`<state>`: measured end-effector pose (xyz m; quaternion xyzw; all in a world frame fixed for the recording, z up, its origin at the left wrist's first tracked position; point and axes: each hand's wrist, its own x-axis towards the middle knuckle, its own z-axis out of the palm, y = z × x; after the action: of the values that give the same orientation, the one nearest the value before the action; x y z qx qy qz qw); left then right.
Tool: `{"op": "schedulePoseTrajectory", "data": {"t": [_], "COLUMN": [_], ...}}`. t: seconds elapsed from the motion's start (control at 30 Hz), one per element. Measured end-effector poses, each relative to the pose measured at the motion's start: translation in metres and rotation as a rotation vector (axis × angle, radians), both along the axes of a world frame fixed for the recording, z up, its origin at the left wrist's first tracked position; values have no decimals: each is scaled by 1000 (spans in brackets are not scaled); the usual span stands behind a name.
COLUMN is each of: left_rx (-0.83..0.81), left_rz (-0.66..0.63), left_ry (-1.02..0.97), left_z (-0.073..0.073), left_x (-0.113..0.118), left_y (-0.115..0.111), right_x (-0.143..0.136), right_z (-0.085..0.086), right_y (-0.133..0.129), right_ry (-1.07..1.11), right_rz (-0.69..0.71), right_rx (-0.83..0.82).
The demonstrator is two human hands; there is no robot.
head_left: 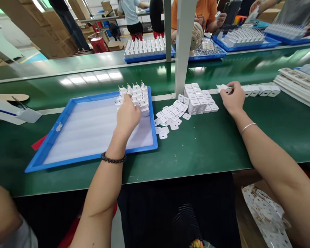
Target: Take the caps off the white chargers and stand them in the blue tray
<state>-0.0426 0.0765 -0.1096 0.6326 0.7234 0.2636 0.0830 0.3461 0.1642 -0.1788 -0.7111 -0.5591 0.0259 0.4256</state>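
Note:
My left hand (128,112) is over the right end of a blue-rimmed tray (93,157), its fingers curled at a cluster of white plug chargers (136,91) standing pins up. Its fingertips are partly hidden among them. Out to the right, my right hand (233,98) pinches a white plug charger (223,89) whose pins point left. Beside that hand a row of white charger bodies (259,91) runs to the right along the bench. Between my hands lie loose white square covers (170,115) and neat stacks of them (197,100).
The green bench (191,151) has a white post (183,48) rising behind the stacks. Long white trays (299,86) are piled at the far right. Across the bench, people sit near blue trays of chargers (146,48) and a small fan (197,36). A white holder (29,114) stands left.

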Motion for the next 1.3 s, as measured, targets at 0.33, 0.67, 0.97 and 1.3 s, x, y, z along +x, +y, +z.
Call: {"op": "schedulePoseTrajectory", "data": {"t": [0.33,0.67,0.97,1.3], "left_rx": [204,199,78,-237], "left_rz": [-775,-495,-515,-761], "left_ry": [195,-122,-501,-573], "left_z": [-19,-9,-9,-13], "left_x": [66,57,62,61], "left_y": [-31,-27,-31,-37], "right_x": [-141,-129,-135,-109], "right_z": [20,-7,-6,31], "right_y": [-106,-91,-89,-98], "right_ry": [625,-182,-399,564], "right_rz": [1057,1072,914,985], "right_rx": [-55,-198,-102,-27]}}
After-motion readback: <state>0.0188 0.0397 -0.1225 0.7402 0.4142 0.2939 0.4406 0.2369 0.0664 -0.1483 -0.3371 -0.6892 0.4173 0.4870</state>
